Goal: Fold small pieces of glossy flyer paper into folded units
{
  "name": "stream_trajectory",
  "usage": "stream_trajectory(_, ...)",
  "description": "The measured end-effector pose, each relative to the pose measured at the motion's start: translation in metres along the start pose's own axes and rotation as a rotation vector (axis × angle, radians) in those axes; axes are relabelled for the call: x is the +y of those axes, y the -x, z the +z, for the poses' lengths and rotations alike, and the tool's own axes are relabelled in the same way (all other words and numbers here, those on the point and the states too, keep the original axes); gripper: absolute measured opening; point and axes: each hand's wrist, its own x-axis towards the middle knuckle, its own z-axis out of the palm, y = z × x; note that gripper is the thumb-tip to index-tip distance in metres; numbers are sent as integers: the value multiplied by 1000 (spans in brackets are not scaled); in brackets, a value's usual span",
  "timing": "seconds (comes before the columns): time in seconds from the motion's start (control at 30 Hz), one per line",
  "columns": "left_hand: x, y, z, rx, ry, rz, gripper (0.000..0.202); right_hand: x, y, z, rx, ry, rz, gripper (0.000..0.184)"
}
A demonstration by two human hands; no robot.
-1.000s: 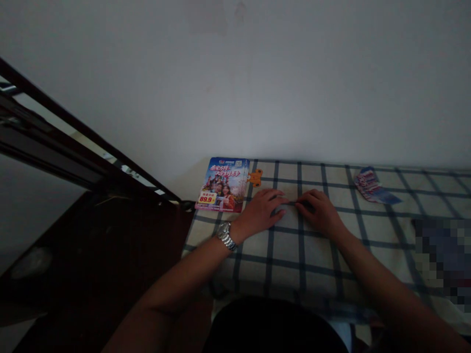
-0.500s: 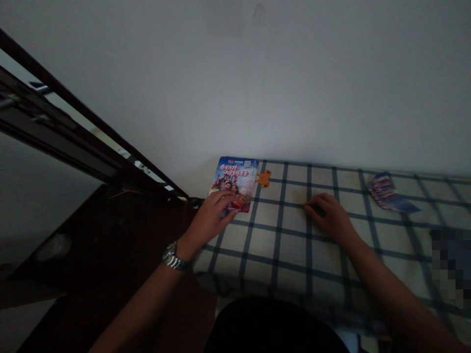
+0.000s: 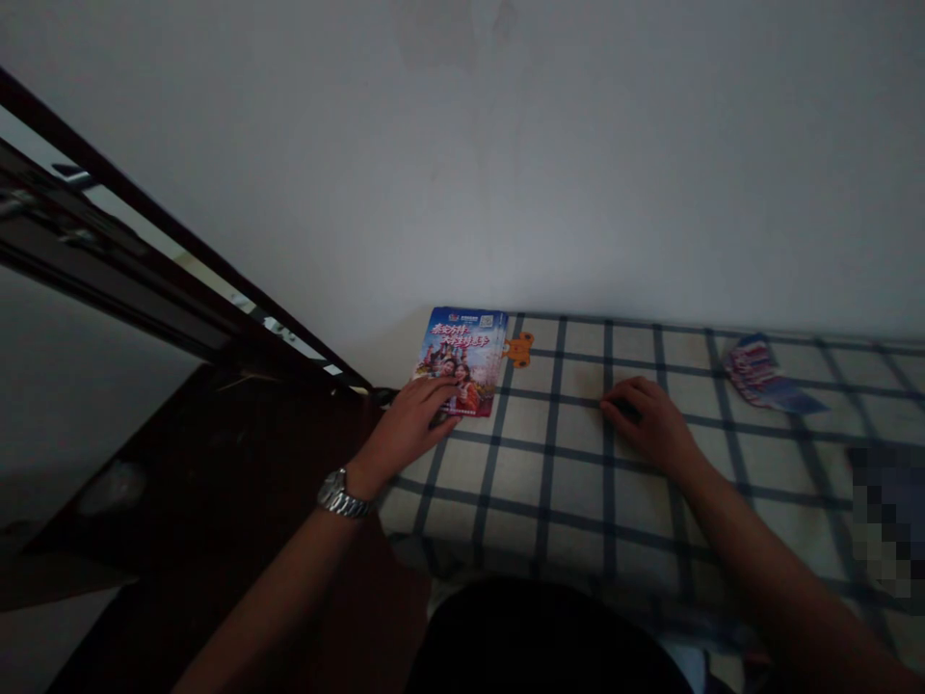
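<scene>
A stack of printed flyers (image 3: 473, 352), blue at the top and red at the bottom, lies at the left end of the checked tablecloth. Across its lower left corner rests my left hand (image 3: 409, 419), fingers stretched out flat and thumb apart, with a metal watch (image 3: 339, 494) on the wrist. My right hand (image 3: 648, 419) lies on the cloth near the middle, its fingers curled and the thumb tip against the index finger. Nothing shows in that pinch. An orange bear-shaped piece (image 3: 518, 350) sits against the right side of the flyers.
Further right, a fanned pile of similar printed paper (image 3: 770, 376) lies on the checked tablecloth (image 3: 570, 472). A pixelated dark object (image 3: 892, 511) is at the right edge. The wall (image 3: 578, 173) borders the table's back; a dark railing (image 3: 180, 231) slants down at left.
My left hand has slid slightly down and left on the flyers, uncovering more of the top sheet. The right hand has hardly moved.
</scene>
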Motion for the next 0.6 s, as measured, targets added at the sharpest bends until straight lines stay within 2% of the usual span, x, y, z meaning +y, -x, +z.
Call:
stream_trajectory(0.23, -3, -3, -6, -15, 65, -28, 29, 2, 1, 0, -10, 3, 4, 16)
stream_trajectory(0.6, 2, -8, -11, 53, 110, -143, 24, -1, 0, 0, 5, -2, 10, 16)
